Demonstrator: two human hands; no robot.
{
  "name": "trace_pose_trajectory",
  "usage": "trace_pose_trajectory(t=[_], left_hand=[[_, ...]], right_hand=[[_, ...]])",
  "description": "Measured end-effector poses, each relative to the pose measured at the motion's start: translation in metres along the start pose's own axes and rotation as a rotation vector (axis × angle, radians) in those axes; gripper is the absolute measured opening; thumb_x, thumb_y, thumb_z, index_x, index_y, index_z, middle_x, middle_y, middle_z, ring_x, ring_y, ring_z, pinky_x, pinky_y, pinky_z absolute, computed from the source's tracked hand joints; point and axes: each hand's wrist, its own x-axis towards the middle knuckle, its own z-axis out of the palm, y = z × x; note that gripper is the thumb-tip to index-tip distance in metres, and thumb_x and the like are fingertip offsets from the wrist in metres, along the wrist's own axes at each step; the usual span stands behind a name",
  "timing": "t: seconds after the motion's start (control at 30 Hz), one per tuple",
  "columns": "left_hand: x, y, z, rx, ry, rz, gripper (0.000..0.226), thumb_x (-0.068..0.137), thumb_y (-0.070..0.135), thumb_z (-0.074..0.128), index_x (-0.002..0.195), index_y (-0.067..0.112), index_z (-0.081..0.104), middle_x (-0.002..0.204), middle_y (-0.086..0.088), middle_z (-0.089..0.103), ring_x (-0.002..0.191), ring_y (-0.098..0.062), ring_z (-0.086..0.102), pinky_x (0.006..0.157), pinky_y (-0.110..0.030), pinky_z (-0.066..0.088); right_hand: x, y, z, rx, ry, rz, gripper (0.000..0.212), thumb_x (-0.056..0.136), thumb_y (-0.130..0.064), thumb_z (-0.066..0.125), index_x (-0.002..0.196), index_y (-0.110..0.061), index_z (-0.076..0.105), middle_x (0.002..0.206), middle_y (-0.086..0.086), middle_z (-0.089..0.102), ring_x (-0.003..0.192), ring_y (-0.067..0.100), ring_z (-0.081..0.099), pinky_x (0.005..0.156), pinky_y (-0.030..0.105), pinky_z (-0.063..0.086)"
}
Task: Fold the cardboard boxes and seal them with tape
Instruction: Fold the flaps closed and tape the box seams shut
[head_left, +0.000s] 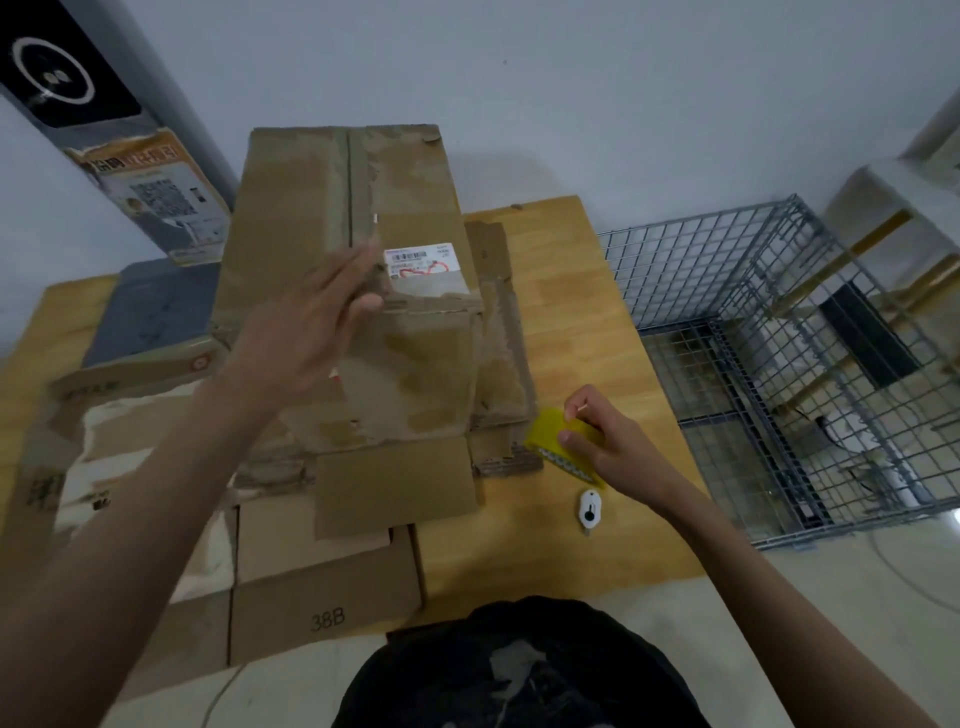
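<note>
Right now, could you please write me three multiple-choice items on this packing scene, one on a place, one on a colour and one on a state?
1. Where does the small white cutter lie?
A. On the wooden table, just on the near side of the right hand
B. Inside the wire cage
C. On top of the tall cardboard box

2. What colour is the tape dispenser?
A. Red
B. Yellow
C. Blue

3. What is the left hand doing?
A. Gripping the cutter
B. Hanging idle beside the table
C. Resting with straight fingers against the tall cardboard box

Answers: 1 A, the cutter rests on the bare wooden table below the right hand. 2 B, the dispenser in the right hand is yellow. 3 C, its fingers lie spread on the box near the white label, curled round nothing.
</note>
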Motion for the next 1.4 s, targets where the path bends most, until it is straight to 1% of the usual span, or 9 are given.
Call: trace_pose_trajectory(t=[0.1,0.23,0.33,0.47,0.6,0.8,1.03,1.17,1.4], left_hand=[[-0.007,-0.021,0.021,0.215,-0.080,0.128,0.074,0.103,0.059,0.013,0.159,0.013,0.023,0.164,-0.007,0.028,0.148,-0.025,0.032,0.118,-0.043,0.032],[-0.008,-0.027,0.030,0.334,0.002,0.198,0.073,0.100,0.054,0.037,0.158,0.010,0.028,0.163,-0.004,0.030,0.147,-0.021,0.034,0.111,-0.037,0.040],[-0.009,-0.023,0.026,0.375,-0.070,0.188,0.083,0.093,0.057,0.048,0.159,0.013,0.023,0.166,0.000,0.023,0.149,-0.019,0.030,0.110,-0.036,0.042],[0.002,-0.012,0.005,0.309,-0.183,0.136,0.082,0.095,0.075,0.020,0.160,0.024,0.023,0.165,0.007,0.023,0.147,-0.021,0.030,0.112,-0.044,0.042],[0.054,-0.022,-0.009,0.119,-0.179,0.010,0.073,0.102,0.064,0.019,0.161,0.020,0.017,0.168,0.003,0.014,0.153,-0.020,0.015,0.122,-0.045,0.024],[0.157,-0.072,0.010,0.062,-0.266,-0.170,0.083,0.101,0.066,0.020,0.161,0.013,-0.001,0.169,-0.005,-0.007,0.155,-0.019,-0.009,0.126,-0.042,-0.001],[0.201,-0.100,0.017,0.052,-0.326,-0.167,0.088,0.098,0.072,0.020,0.161,0.013,0.003,0.169,-0.004,-0.003,0.156,-0.022,0.000,0.125,-0.042,0.004],[0.236,-0.127,0.017,0.035,-0.322,-0.200,0.089,0.098,0.071,0.023,0.161,0.012,0.003,0.169,-0.006,-0.003,0.156,-0.026,-0.001,0.125,-0.044,0.003],[0.255,-0.137,0.038,0.096,-0.173,-0.203,0.086,0.095,0.073,0.027,0.149,0.007,0.035,0.152,-0.018,0.034,0.140,-0.034,0.032,0.117,-0.047,0.021]], right_hand=[[0.007,0.001,0.004,0.003,0.001,0.011,0.017,0.101,-0.018,0.059,0.100,-0.023,0.042,0.069,-0.019,0.050,0.061,0.006,0.039,0.061,0.034,0.034],[0.013,-0.012,0.007,0.018,0.016,-0.038,0.016,0.100,-0.018,0.060,0.101,-0.022,0.044,0.067,-0.014,0.047,0.062,0.011,0.039,0.060,0.035,0.034],[0.017,-0.034,0.005,0.047,0.014,-0.113,0.015,0.100,-0.016,0.060,0.102,-0.019,0.046,0.070,-0.008,0.047,0.065,0.012,0.040,0.060,0.034,0.035],[0.019,-0.065,0.000,0.049,0.013,-0.192,0.015,0.100,-0.015,0.060,0.105,-0.016,0.046,0.075,-0.006,0.048,0.067,0.010,0.042,0.061,0.030,0.037],[0.020,-0.083,-0.003,0.010,0.053,-0.165,0.014,0.101,-0.018,0.058,0.105,-0.020,0.045,0.079,-0.003,0.053,0.068,0.015,0.048,0.060,0.037,0.041],[0.035,-0.099,-0.011,-0.058,0.186,-0.062,0.028,0.097,-0.012,0.063,0.111,-0.018,0.039,0.096,0.002,0.059,0.084,0.009,0.057,0.063,0.017,0.044],[0.067,-0.126,-0.035,-0.062,0.283,-0.045,0.024,0.098,-0.016,0.062,0.110,-0.022,0.042,0.105,-0.002,0.060,0.090,-0.008,0.056,0.066,0.015,0.046],[0.097,-0.144,-0.044,-0.069,0.316,-0.061,0.027,0.097,-0.016,0.064,0.109,-0.026,0.041,0.111,0.002,0.062,0.093,-0.005,0.057,0.070,0.025,0.048],[0.151,-0.169,-0.048,-0.076,0.325,-0.093,0.035,0.094,-0.015,0.067,0.107,-0.034,0.041,0.110,-0.012,0.060,0.101,-0.001,0.057,0.077,0.037,0.053]])
